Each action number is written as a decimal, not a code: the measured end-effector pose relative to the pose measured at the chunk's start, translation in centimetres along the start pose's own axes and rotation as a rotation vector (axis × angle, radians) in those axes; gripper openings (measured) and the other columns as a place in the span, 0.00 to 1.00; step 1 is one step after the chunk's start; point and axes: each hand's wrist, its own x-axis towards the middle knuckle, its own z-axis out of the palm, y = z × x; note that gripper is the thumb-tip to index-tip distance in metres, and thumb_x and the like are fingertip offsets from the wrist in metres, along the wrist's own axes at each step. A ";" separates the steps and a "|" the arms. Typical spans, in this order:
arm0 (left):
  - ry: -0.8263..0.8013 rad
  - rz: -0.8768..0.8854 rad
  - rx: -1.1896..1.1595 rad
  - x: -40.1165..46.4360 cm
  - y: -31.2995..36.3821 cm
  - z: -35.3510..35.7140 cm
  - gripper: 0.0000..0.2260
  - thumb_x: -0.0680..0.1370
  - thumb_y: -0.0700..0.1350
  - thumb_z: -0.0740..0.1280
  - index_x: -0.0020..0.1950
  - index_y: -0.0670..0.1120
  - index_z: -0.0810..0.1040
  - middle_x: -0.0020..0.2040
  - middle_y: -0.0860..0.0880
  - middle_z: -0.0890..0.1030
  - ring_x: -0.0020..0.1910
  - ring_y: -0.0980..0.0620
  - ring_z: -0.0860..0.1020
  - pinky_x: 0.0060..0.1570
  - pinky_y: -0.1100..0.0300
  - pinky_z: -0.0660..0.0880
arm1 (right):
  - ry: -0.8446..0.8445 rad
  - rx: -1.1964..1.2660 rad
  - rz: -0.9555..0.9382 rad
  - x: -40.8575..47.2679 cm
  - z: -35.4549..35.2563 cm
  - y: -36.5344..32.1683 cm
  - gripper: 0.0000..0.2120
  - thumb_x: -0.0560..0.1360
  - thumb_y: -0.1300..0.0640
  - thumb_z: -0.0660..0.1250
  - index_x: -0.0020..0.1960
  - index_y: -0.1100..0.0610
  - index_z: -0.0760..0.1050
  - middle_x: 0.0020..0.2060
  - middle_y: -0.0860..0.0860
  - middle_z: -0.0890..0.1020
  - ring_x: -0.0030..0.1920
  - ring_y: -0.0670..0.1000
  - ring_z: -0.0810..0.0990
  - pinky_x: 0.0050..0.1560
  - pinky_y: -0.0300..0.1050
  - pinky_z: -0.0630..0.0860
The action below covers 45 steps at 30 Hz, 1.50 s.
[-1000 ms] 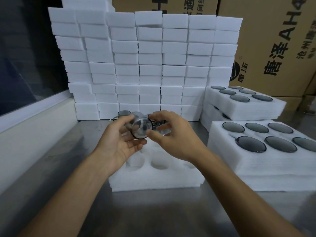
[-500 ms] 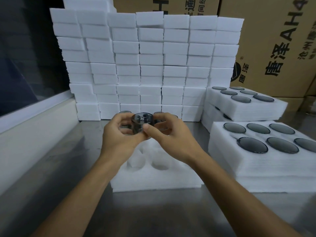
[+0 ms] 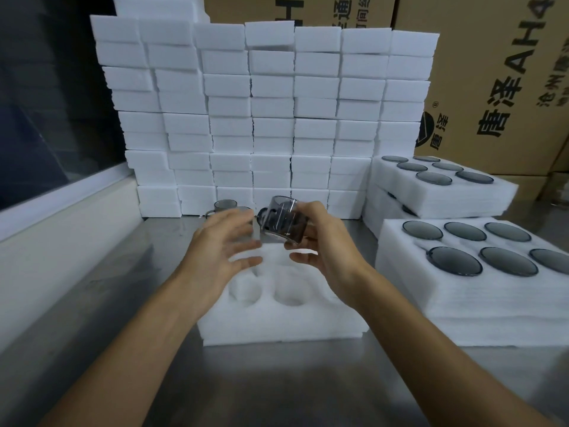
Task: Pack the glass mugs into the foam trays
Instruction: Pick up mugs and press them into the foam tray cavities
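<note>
Smoked glass mug [image 3: 281, 224] is in your right hand [image 3: 326, 241], grip closed round its wall, above the empty foam tray [image 3: 277, 318]. Left hand [image 3: 221, 245] is spread open, holding nothing. Keep it upright, centre over one pocket, press down squarely.

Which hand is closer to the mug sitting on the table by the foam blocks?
Left. The left hand is just in front of that mug; the right hand, holding another mug, is farther right.
</note>
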 end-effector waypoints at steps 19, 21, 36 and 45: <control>-0.135 0.095 0.082 0.4 -0.2 -1.5 0.17 0.76 0.30 0.65 0.65 0.39 0.74 0.56 0.39 0.83 0.54 0.39 0.83 0.57 0.51 0.79 | 0.036 -0.147 -0.108 -0.1 0.9 1.1 0.28 0.71 0.51 0.77 0.68 0.52 0.73 0.51 0.44 0.83 0.52 0.43 0.82 0.59 0.50 0.80; -0.114 0.119 0.090 0.3 0.3 -1.8 0.16 0.76 0.31 0.65 0.63 0.41 0.75 0.54 0.40 0.84 0.52 0.40 0.84 0.52 0.52 0.80 | 0.034 -0.139 -0.137 -0.1 1.1 1.2 0.25 0.71 0.52 0.77 0.66 0.52 0.75 0.51 0.43 0.83 0.50 0.42 0.83 0.59 0.47 0.80; -0.056 0.246 0.266 0.4 0.0 -2.1 0.09 0.74 0.29 0.67 0.43 0.40 0.85 0.51 0.39 0.85 0.55 0.40 0.82 0.57 0.52 0.79 | 0.071 -0.081 -0.216 0.1 1.5 1.6 0.13 0.73 0.52 0.76 0.56 0.49 0.81 0.47 0.40 0.85 0.46 0.34 0.81 0.45 0.28 0.76; -0.065 0.263 0.274 0.3 0.1 -2.2 0.20 0.67 0.38 0.73 0.59 0.41 0.81 0.57 0.44 0.83 0.53 0.46 0.84 0.47 0.58 0.82 | 0.029 -0.057 -0.195 0.5 1.4 1.9 0.14 0.74 0.57 0.75 0.59 0.51 0.79 0.46 0.45 0.83 0.41 0.33 0.81 0.39 0.26 0.74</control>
